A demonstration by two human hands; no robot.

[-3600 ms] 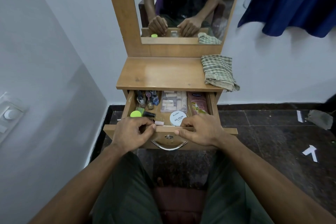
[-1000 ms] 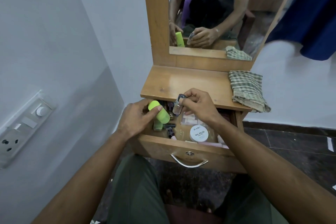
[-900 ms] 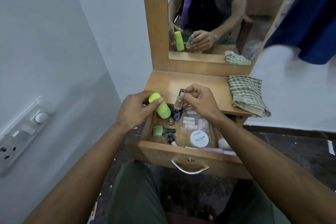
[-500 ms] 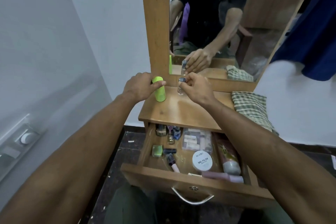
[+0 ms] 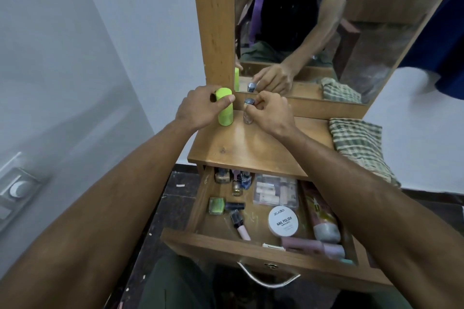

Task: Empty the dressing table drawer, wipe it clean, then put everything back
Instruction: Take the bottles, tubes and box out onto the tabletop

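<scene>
My left hand grips a lime green tube that stands upright at the back left of the wooden tabletop. Right beside it my right hand pinches a small clear bottle with a silver cap, also upright on the top. Below, the drawer stands pulled out. It holds several nail polish bottles, a green polish bottle, a clear box, a white round nail polish tin, a pink tube and a pink stick.
A folded checked cloth lies on the right end of the tabletop. The mirror rises behind the top in a wooden frame. A grey wall with a switch plate stands close on the left. Blue fabric hangs at the upper right.
Both hands lifted the green tube and the small bottle out of the drawer and carried them to the back of the tabletop, where they now stand.
</scene>
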